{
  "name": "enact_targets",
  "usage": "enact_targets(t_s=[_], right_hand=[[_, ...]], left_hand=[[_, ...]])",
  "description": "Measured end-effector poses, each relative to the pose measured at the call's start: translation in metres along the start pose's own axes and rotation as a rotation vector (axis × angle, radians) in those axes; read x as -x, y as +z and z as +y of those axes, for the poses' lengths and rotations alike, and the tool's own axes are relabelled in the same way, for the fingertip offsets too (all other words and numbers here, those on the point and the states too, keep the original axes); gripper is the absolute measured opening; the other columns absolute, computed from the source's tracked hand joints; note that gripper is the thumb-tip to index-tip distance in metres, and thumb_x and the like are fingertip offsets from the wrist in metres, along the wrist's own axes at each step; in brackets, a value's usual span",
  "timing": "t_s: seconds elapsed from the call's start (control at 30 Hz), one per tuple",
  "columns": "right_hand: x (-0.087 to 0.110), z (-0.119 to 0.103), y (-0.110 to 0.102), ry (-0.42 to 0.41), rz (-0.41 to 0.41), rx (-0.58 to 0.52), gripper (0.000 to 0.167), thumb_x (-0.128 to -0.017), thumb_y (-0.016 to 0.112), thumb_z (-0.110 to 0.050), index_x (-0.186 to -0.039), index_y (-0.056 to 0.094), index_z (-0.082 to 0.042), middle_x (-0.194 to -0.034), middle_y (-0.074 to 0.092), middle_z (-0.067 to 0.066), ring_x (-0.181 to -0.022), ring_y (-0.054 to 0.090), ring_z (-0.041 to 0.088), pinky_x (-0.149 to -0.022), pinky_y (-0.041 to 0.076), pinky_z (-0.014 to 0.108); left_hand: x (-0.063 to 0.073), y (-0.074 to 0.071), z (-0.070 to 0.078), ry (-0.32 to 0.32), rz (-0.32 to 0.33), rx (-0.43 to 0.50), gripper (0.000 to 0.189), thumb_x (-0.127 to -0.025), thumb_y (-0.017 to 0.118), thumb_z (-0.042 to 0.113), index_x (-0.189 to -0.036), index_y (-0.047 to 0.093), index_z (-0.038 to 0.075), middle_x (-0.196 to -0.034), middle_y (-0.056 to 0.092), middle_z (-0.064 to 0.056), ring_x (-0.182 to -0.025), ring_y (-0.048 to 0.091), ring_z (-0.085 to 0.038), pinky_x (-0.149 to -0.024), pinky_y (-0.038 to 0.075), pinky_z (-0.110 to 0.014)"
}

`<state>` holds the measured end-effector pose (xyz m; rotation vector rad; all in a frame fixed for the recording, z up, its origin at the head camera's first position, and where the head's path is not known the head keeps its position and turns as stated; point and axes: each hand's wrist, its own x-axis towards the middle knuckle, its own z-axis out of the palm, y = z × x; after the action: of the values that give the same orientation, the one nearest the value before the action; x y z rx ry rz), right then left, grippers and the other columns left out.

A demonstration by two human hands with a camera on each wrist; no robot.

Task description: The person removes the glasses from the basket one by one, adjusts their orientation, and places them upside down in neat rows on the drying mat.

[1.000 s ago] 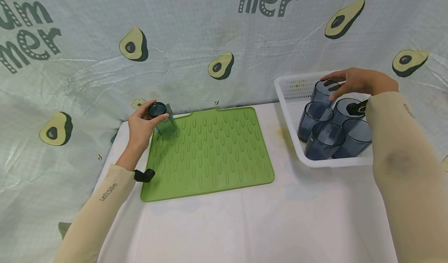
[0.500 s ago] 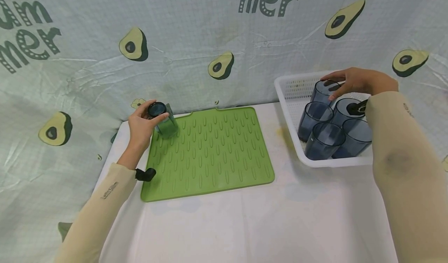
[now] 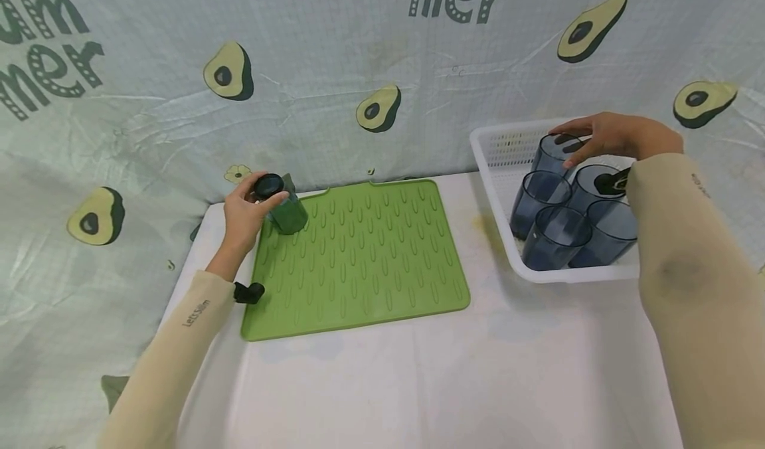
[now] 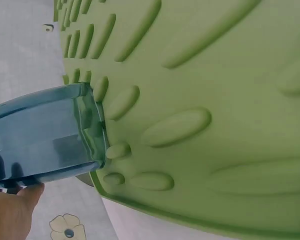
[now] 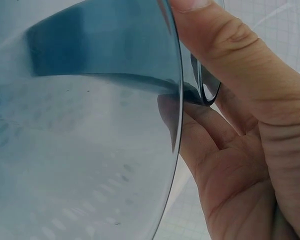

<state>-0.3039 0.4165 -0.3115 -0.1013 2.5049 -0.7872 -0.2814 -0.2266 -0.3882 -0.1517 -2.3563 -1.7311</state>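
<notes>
Head view, left hand (image 3: pixel 241 220) gripping a glass (image 3: pixel 291 214) near its top at the mat's (image 3: pixel 370 256) far left corner, right hand's (image 3: pixel 621 135) thumb and fingers around the rear glass (image 3: pixel 547 158) in the basket (image 3: pixel 508 150), four other glasses (image 3: pixel 548 243) near it.

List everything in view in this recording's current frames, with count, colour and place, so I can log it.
Tumbler at the mat: 1, tinted blue, at the mat's back left corner
Tumblers in the basket: 5 visible, tinted blue-grey, grouped together
Ridged mat: 1, green, left of the basket
Perforated basket: 1, white, on the right
Tablecloth: 1, white, under mat and basket
Printed backdrop: 1, pale grey-green with avocado prints and lettering, behind
Wrist cameras: 2, black, one at each wrist
Sleeves: 2, beige, one per arm
Left hand: 1, holding the tumbler at the mat
Right hand: 1, gripping the basket's rearmost tumbler
</notes>
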Motion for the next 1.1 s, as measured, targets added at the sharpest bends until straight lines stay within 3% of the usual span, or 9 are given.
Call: enact_targets(t_s=[0.17, 0.33, 0.53, 0.77, 1.1], right_hand=[[0.000, 0.001, 0.001, -0.001, 0.001, -0.010, 0.103, -0.088, 0.083, -0.031, -0.164, 0.016, -0.013, -0.165, 0.018, 0.026, -0.149, 0.011, 0.055, -0.111, 0.017, 0.079], [-0.002, -0.002, 0.004, -0.009, -0.001, 0.010, 0.104, -0.087, 0.083, -0.034, -0.165, 0.017, -0.015, -0.166, 0.020, 0.024, -0.150, 0.011, 0.053, -0.111, 0.018, 0.078], [-0.007, -0.009, 0.006, -0.027, 0.003, 0.040, 0.102, -0.087, 0.083, -0.034, -0.164, 0.018, -0.015, -0.165, 0.022, 0.024, -0.150, 0.013, 0.052, -0.112, 0.018, 0.078], [-0.001, -0.009, 0.003, -0.013, 0.000, 0.034, 0.101, -0.089, 0.081, -0.031, -0.165, 0.016, -0.014, -0.165, 0.020, 0.025, -0.150, 0.013, 0.053, -0.112, 0.017, 0.078], [0.003, -0.003, 0.000, -0.010, -0.001, 0.037, 0.101, -0.090, 0.081, -0.030, -0.165, 0.015, -0.013, -0.164, 0.020, 0.026, -0.149, 0.014, 0.053, -0.111, 0.018, 0.078]], left_hand=[[-0.013, -0.007, -0.013, 0.005, -0.050, -0.102, 0.064, -0.093, 0.077, 0.019, -0.150, 0.051, 0.010, -0.152, 0.047, -0.016, -0.129, 0.057, -0.024, -0.096, 0.052, -0.020], [-0.021, -0.020, -0.013, -0.012, -0.122, -0.208, 0.069, -0.092, 0.078, 0.027, -0.153, 0.048, 0.013, -0.153, 0.047, -0.017, -0.132, 0.054, -0.032, -0.099, 0.053, -0.026], [-0.017, -0.035, -0.012, -0.039, -0.144, -0.198, 0.068, -0.092, 0.078, 0.026, -0.153, 0.049, 0.015, -0.156, 0.042, -0.017, -0.135, 0.051, -0.034, -0.097, 0.053, -0.024], [-0.018, -0.025, -0.016, -0.038, -0.096, -0.103, 0.065, -0.093, 0.077, 0.020, -0.152, 0.050, 0.015, -0.155, 0.044, -0.018, -0.135, 0.052, -0.032, -0.093, 0.053, -0.016], [-0.023, -0.012, -0.017, 0.032, -0.113, -0.207, 0.066, -0.093, 0.077, 0.017, -0.153, 0.048, 0.011, -0.155, 0.045, -0.019, -0.135, 0.052, -0.038, -0.100, 0.052, -0.025]])
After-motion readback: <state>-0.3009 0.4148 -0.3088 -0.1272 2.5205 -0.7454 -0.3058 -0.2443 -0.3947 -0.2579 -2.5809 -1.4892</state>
